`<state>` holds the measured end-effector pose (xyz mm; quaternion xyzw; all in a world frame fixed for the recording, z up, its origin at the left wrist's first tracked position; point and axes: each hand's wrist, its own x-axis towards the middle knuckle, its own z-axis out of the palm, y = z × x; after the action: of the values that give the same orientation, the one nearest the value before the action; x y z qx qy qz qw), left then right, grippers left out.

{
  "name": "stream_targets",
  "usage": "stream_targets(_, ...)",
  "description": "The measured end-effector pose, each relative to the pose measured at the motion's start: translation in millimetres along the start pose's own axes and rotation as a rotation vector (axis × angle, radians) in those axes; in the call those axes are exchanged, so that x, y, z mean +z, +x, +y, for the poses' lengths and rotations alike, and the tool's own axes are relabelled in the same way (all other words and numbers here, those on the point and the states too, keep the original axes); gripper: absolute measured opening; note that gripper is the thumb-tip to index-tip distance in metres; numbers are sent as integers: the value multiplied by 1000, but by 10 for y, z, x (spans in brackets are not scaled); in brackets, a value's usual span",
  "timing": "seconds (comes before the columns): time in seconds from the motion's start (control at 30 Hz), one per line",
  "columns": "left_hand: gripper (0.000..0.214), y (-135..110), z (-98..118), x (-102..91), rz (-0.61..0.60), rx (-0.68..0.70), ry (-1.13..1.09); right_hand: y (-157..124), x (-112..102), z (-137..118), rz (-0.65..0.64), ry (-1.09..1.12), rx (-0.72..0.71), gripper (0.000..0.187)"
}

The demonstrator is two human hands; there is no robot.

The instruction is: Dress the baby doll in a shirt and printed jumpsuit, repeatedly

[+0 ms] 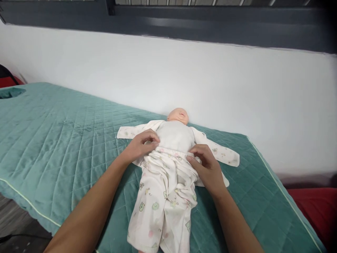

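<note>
A baby doll (178, 115) lies on its back with its head toward the wall. It wears patterned white baby trousers (168, 186), whose gathered waistband crosses its pale grey-white belly (176, 135). A matching printed top (219, 150) lies open at the front, sleeves spread to both sides. My left hand (142, 143) is closed at the left end of the waistband, thumb and fingertips pinched together. At the right end, my right hand (207, 167) also pinches the waistband between thumb and fingers. The cloth within each pinch is mostly hidden.
Beneath the doll is a green quilted cover (79, 140) with an oval hole (12, 92) at the far left. A white wall (168, 66) borders the back edge. Red material (314, 207) shows at the lower right, and a dark cable (23, 235) at the lower left.
</note>
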<state>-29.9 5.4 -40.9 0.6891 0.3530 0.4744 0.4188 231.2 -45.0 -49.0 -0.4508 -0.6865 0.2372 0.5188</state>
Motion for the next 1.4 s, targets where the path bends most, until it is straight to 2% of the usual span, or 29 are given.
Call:
stream_targets(0.17,15,-1,69,-31,-170,21,164,17,-52,25,-170,-75,10,17)
stream_targets(0.33,24,-1,94,-58,-330,18,240,32,-71,-4,-204,-229,-13,20)
stream_targets(0.4,24,-6,90,-59,-355,24,276,33,-67,-25,-225,-268,-37,18)
stream_targets(0.57,24,-26,111,-35,-321,61,334,45,-41,-57,-254,-307,-86,15)
stream_targets(0.67,25,14,115,-27,-275,31,334,115,6,-55,-210,-309,-104,17)
stream_targets(0.83,24,243,-23,-44,-119,-86,260,410,104,-15,-100,-432,60,22)
stream_targets(0.9,27,333,-112,-43,-102,-147,138,532,139,25,-110,-343,143,27)
stream_targets(1.03,33,370,-243,-9,-77,-322,-224,606,191,149,-110,111,374,35)
stream_targets(1.1,34,328,-261,7,-60,-336,-318,566,193,201,-96,297,456,35)
stream_targets(1.17,34,278,-250,9,-47,-304,-314,514,173,230,-78,418,506,33)
stream_targets(1.27,34,224,-206,-17,-70,-246,-177,467,113,244,-13,554,547,32)
stream_targets(1.4,35,202,-175,-83,-141,-272,8,470,6,268,26,600,543,35)
